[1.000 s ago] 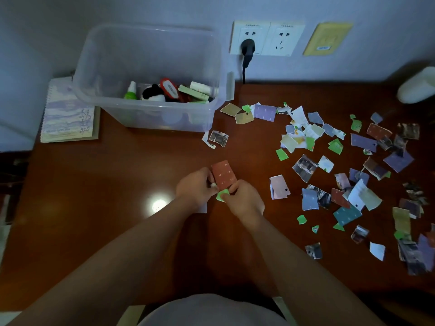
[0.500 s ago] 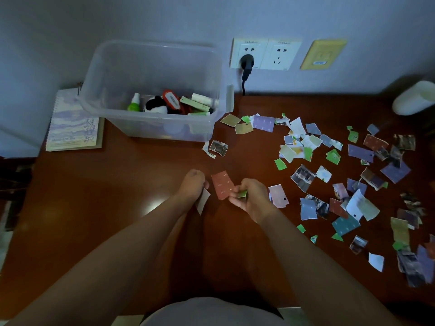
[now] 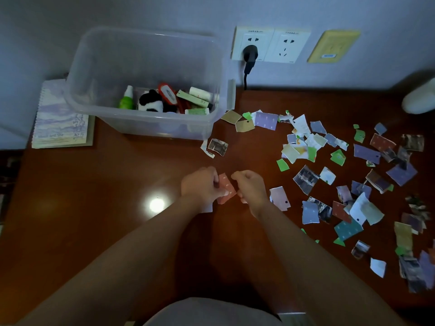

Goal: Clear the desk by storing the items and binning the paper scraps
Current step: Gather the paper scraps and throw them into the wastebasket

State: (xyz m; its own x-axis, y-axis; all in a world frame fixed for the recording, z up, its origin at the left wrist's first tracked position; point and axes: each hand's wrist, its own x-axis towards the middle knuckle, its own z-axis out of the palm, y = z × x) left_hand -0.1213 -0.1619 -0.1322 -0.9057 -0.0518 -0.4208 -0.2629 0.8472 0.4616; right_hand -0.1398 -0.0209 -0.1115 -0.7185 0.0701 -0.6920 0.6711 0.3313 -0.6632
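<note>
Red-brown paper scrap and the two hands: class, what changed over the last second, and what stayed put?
The left hand and right hand parted, then closed in again on the red-brown scrap, the left gripping it. The storage box, notebook and scattered scraps stayed put.

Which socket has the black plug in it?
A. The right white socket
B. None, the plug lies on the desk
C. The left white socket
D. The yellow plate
C: the black plug sits in the left white socket, with its cord hanging down, while the right white socket is free.
</note>
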